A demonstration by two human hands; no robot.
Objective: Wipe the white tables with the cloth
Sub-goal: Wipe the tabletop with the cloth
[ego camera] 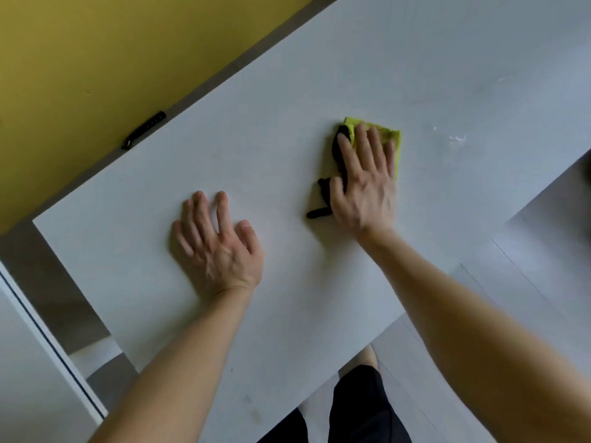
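table (287,123): white, against yellow wall (64,59) | right hand (364,183): flat, pressing cloth (391,139) on table | left hand (217,244): spread on table

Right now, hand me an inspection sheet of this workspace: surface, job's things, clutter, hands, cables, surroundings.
Surface: white table, pale smears right of the cloth.
Job's things: yellow-green and black cloth lying on the table.
Clutter: small black object at the far edge, kind unclear.
Hands: right hand flat on the cloth, fingers straight; left hand spread on bare tabletop.
Cables: nothing seen.
Surroundings: yellow wall behind the table.
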